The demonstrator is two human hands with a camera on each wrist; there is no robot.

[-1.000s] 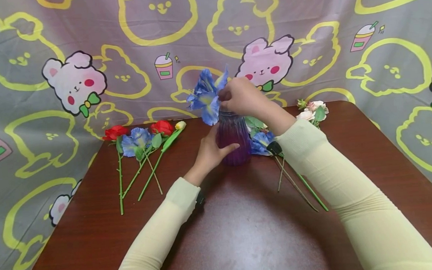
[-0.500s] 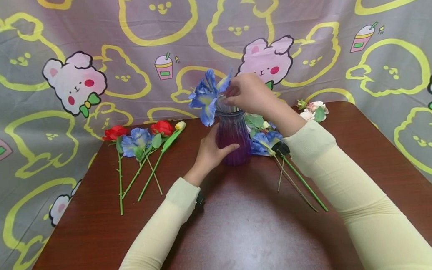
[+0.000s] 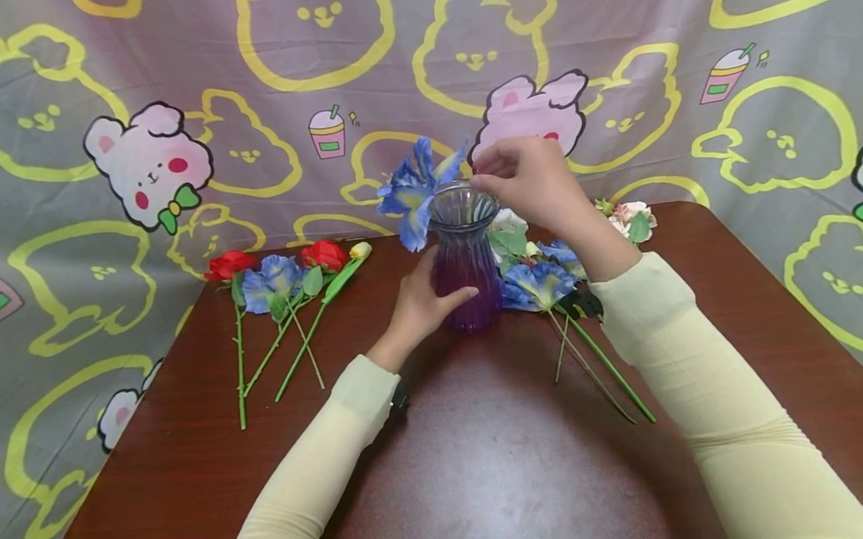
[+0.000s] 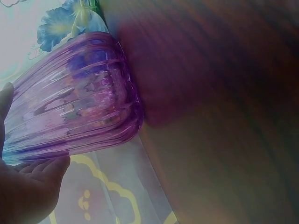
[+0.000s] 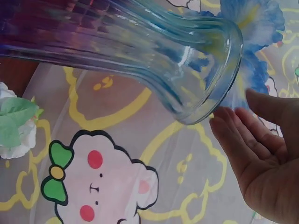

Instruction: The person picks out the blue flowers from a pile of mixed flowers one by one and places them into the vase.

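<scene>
A ribbed glass vase (image 3: 466, 275), purple below and clear at the flared rim, stands upright in the middle of the table. My left hand (image 3: 420, 302) grips its lower left side, thumb across the front. In the left wrist view, thumb and fingers lie around the purple glass (image 4: 79, 102). A blue iris-like flower (image 3: 413, 194) leans over the rim's left side; its stem is not clearly visible. Just right of the rim is my right hand (image 3: 534, 185), fingers loosely bent. The right wrist view shows this hand (image 5: 261, 154) holding nothing, its fingertips close to the rim (image 5: 224, 88).
Left on the table (image 3: 191, 487) lie red roses (image 3: 324, 254), a blue flower (image 3: 275, 282) and a yellowish tulip (image 3: 359, 250). Right of the vase are more blue flowers (image 3: 536, 285), with pale pink flowers (image 3: 632, 215) farther back. A patterned cloth (image 3: 386, 47) hangs behind.
My right hand has let go of the blue flower and moved right, away from it, uncovering the vase's rim. The flower stays at the rim; the left hand keeps its place.
</scene>
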